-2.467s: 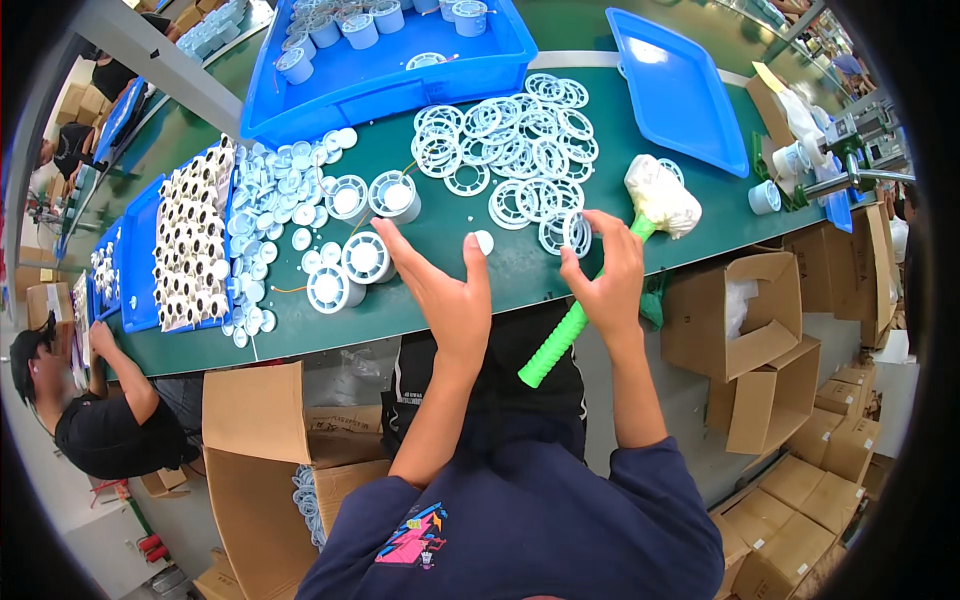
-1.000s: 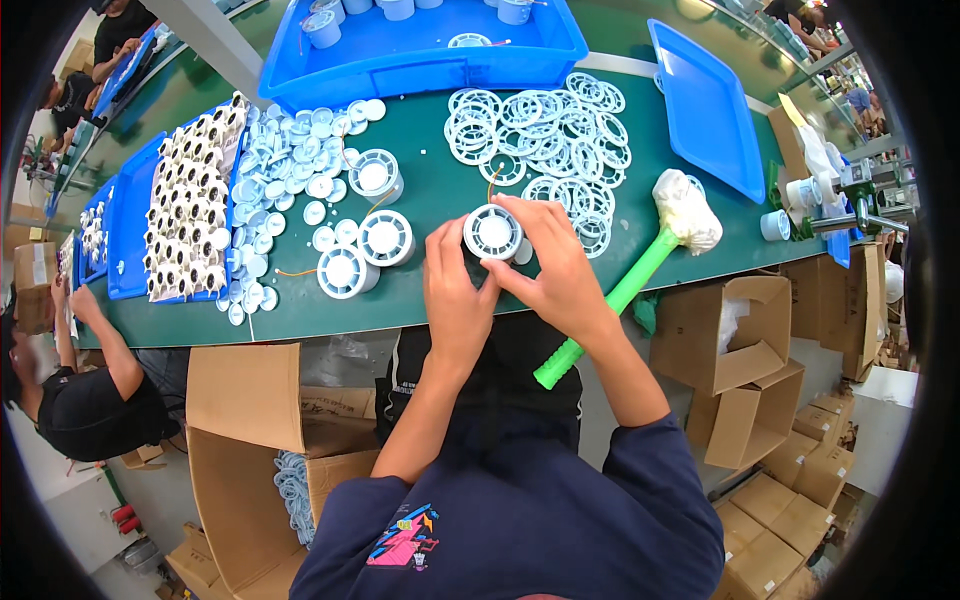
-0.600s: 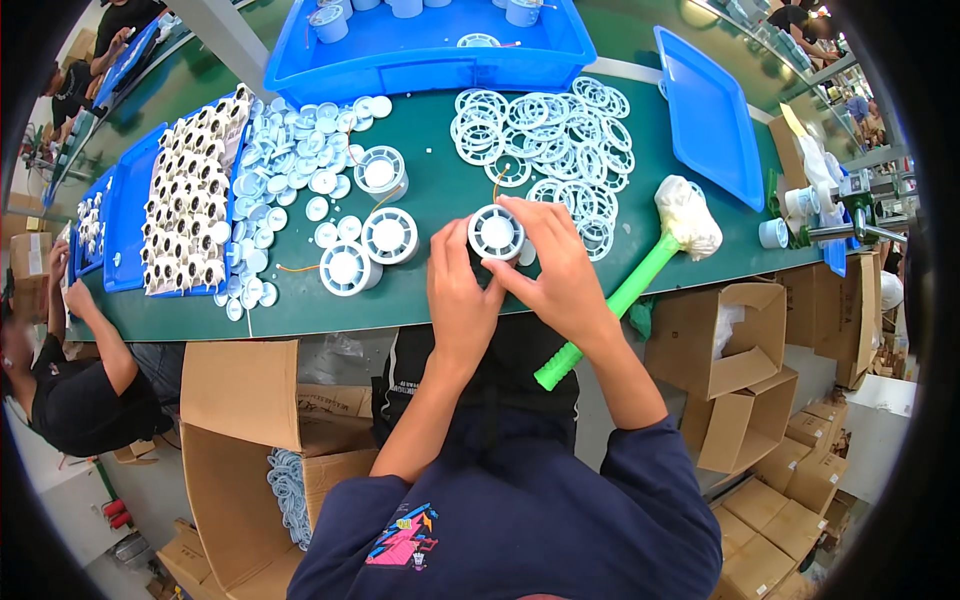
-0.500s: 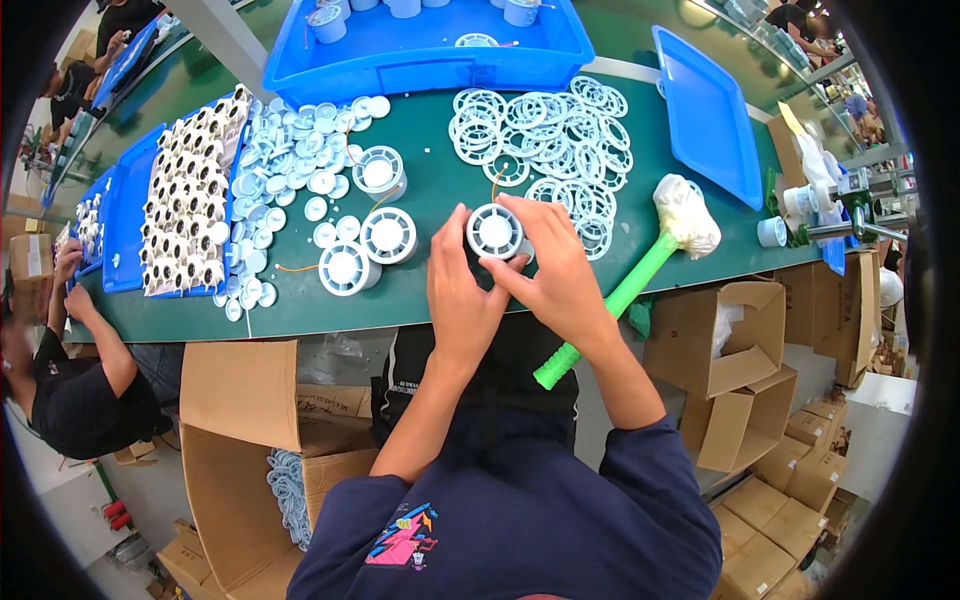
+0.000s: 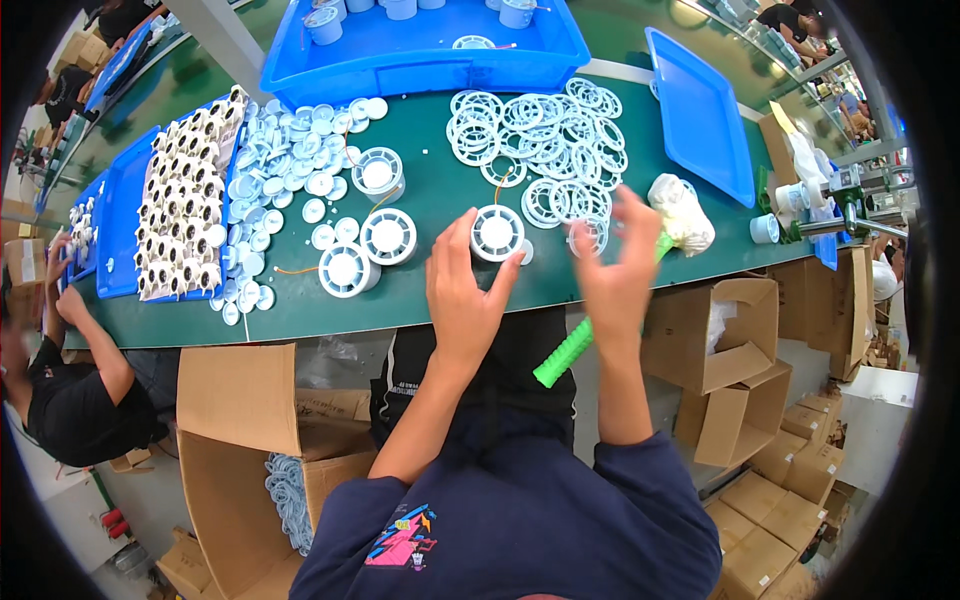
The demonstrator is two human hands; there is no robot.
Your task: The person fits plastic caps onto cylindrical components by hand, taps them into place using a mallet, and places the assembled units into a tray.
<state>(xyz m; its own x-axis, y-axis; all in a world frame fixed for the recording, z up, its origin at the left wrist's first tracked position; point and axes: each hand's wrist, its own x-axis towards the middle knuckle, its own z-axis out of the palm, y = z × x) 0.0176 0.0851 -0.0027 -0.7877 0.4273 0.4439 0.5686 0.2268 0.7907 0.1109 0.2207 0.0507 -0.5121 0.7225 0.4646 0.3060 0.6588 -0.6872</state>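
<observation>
Far left: another person's arm reached toward small blue trays of black-and-white parts. Next over, loose white caps spread on the green table, with three white round fan housings just beside them. Large blue bin at the table's far edge.

Left hand was on the table, thumb and fingers spread around a fourth round white housing, touching its near rim, loose grip at most. Housing sat upright on the table, centre, small white cap just beside it.

Right hand was blurred, fingers open, raised beside a white ring; couldn't tell whether it touched it. Pile of white rings behind. Green-handled mallet lay under the right hand. Empty blue tray far right.
</observation>
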